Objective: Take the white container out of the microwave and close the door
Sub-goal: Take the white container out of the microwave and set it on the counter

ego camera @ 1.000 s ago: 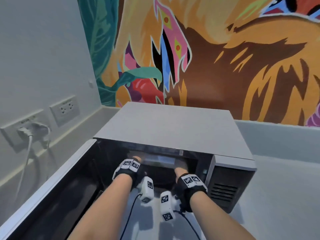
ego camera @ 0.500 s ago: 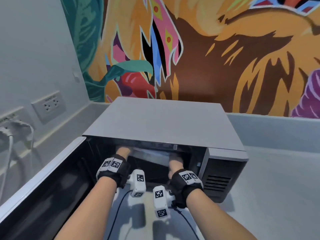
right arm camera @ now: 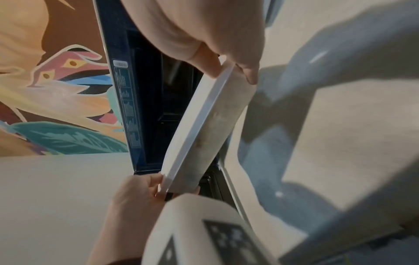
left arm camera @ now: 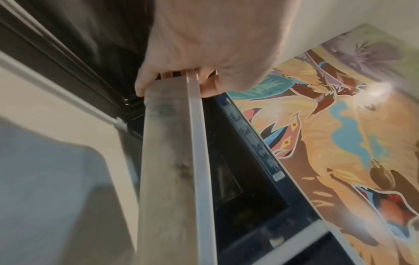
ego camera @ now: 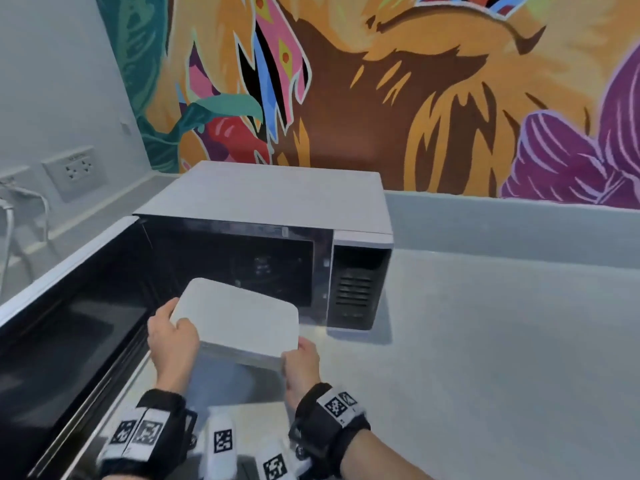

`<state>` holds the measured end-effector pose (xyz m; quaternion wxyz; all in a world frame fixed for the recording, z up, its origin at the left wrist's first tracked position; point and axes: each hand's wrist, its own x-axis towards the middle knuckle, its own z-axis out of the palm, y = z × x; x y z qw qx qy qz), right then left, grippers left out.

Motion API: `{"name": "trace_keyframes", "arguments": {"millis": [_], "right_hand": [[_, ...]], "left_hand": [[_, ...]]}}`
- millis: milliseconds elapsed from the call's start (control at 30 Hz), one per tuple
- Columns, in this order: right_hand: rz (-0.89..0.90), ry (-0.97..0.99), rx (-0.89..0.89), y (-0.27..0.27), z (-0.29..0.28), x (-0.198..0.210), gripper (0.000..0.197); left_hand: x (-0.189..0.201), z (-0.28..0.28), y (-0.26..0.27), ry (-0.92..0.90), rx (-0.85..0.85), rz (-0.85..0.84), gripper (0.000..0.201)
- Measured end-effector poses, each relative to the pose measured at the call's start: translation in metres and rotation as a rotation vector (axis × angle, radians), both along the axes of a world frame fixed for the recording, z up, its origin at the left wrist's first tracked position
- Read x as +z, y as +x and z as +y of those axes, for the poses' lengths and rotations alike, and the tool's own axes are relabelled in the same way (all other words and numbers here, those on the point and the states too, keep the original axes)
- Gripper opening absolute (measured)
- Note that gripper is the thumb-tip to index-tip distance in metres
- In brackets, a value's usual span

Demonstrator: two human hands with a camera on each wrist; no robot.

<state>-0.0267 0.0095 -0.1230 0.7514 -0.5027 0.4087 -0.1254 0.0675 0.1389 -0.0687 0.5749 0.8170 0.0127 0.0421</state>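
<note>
The white container [ego camera: 239, 315], flat with a white lid, hangs in the air just in front of the open microwave [ego camera: 270, 216]. My left hand [ego camera: 173, 336] grips its left near corner and my right hand [ego camera: 300, 362] grips its right near corner. The microwave cavity [ego camera: 242, 268] is dark and holds nothing I can see. Its door [ego camera: 65, 306] stands swung wide to the left. In the left wrist view my fingers [left arm camera: 145, 84] curl round the container's edge [left arm camera: 172, 161]. In the right wrist view my thumb and fingers pinch the container's rim [right arm camera: 204, 125].
A grey counter [ego camera: 502, 341] stretches to the right of the microwave. Wall sockets [ego camera: 74, 171] with a plugged cable [ego camera: 8, 230] sit on the left wall. A painted mural [ego camera: 381, 81] covers the back wall.
Both hands were reaching inside the microwave cavity; now they have drawn back toward me with the white container held between them, outside the cavity. The door remains wide to the left.
</note>
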Motion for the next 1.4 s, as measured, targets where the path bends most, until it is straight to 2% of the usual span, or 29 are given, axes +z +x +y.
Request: {"name": "trace_keyframes", "arguments": {"millis": [133,233,533,733,900,1100,1267,1333,1400], "right_hand": [[-0.008,0.004,-0.02,-0.061,-0.004,-0.018,0.049],[-0.003,-0.017,-0.125,-0.103,-0.029,-0.031,0.043],[0.129,-0.152,-0.457,-0.203,-0.166,-0.043,0.038],[0.21,-0.191,-0.563,-0.237,-0.248,-0.066,0.052],[0.224,-0.215,-0.563,-0.238,-0.28,-0.058,0.056],[0.256,-0.267,-0.515,-0.217,-0.291,-0.063,0.057],[0.299,-0.316,-0.458,-0.213,-0.293,-0.059,0.056],[0.414,-0.403,-0.422,-0.211,-0.285,-0.045,0.056],[0.492,-0.586,-0.381,-0.204,-0.269,-0.025,0.055]], "left_hand": [[-0.027,-0.003,-0.056,-0.048,-0.054,-0.026,0.047],[-0.046,-0.025,-0.093,-0.093,-0.118,0.019,0.044],[-0.083,-0.166,-0.165,-0.157,-0.49,0.245,0.049],[-0.086,-0.225,-0.186,-0.044,-0.711,0.344,0.054],[-0.088,-0.253,-0.184,-0.007,-0.823,0.354,0.059],[-0.084,-0.265,-0.17,0.032,-0.852,0.293,0.057],[-0.072,-0.253,-0.165,0.157,-0.961,0.272,0.055],[-0.049,-0.237,-0.166,0.235,-0.977,0.158,0.05],[-0.019,-0.206,-0.164,0.303,-0.91,-0.142,0.041]]}}
